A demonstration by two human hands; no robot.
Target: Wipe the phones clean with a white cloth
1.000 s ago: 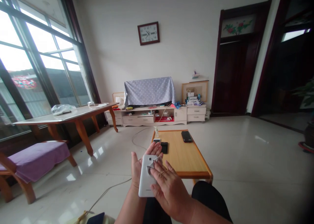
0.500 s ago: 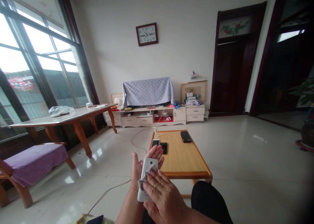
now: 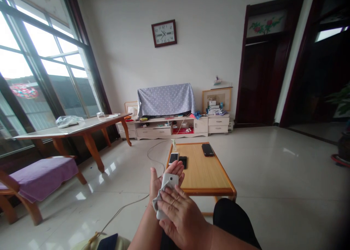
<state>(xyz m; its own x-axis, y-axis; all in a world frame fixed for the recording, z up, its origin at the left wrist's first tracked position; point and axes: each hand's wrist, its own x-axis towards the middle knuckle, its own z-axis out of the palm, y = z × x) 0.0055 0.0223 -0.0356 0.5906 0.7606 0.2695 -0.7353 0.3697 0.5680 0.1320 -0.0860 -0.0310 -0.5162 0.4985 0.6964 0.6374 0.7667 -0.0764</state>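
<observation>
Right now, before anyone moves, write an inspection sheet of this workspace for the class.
Surface: low wooden table, orange-edged.
Job's things: white phone, grey cloth pressed against it.
Clutter: on the table, a light-framed phone, a black phone, another black phone, a pump bottle.
Hands: left hand cradles the phone; right hand covers the cloth.
Cables: thin white cable across the floor.
Surroundings: purple-covered bench, long table, polka-dot-draped cabinet.

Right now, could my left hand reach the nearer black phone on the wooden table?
Probably, once freed: the left hand holds the white phone, and the black phone lies just beyond, unobstructed.
</observation>
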